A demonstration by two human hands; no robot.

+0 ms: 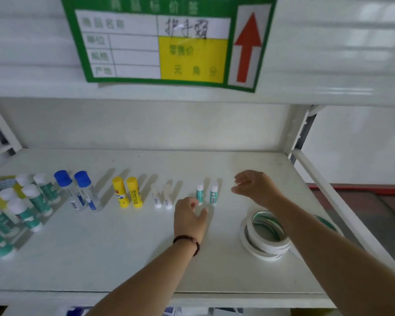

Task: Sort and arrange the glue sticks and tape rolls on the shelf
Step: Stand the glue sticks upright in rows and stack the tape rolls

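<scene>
Head view: white shelf (123, 258), both forearms reaching in from the front edge.

Hidden/cut off: cluster of teal-label glue bottles (35, 199) at the shelf's left edge runs out of frame; a yellow pack (0, 185) behind them is mostly covered. Stack of tape rolls (263, 238) near the right front edge is partly under the right forearm; another roll behind the arm shows only a green sliver. Items below the shelf's front edge can't be made out.

Row along mid-shelf, left to right, all upright in pairs: blue-capped glue bottles (78, 192), yellow glue sticks (128, 192), small clear sticks (162, 196) (faint, hard to resolve), small teal glue sticks (206, 193).

Left hand (189, 221), bead bracelet on the wrist, is just in front of the teal pair; fingers loosely curled, holding nothing, a fingertip at the left stick's base. Contact unclear.
Right hand (253, 187) hovers right of the teal pair, fingers apart, empty.

Writing: green price tag (169, 42) on the upper shelf lip, red up-arrow, blurred Chinese print and handwriting; product labels unreadable.
</scene>
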